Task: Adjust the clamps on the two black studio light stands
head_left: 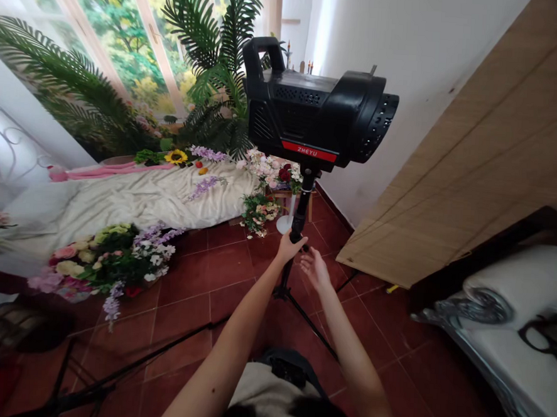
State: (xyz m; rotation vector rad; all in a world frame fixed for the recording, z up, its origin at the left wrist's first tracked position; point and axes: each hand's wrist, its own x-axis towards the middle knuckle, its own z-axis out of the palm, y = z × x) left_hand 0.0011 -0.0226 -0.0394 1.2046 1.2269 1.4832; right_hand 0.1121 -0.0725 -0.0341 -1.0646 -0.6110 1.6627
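Observation:
A black studio light (307,116) with a red label and a top handle sits on a black light stand (300,211) in front of me. My left hand (289,247) is wrapped round the stand's pole, well below the lamp. Just right of the pole, my right hand (314,267) is at a small dark knob (305,248), its fingers loosely curled and apart. Whether the fingertips touch the knob I cannot tell. The stand's legs (312,324) spread out low over the floor.
Left of the stand is a bed with a cream blanket (166,195) and flower bunches (110,255). Another black stand (122,375) lies low across the left floor. A bamboo-like panel (452,150) leans on the right, near a white sofa (528,299). Palm leaves (213,47) rise behind.

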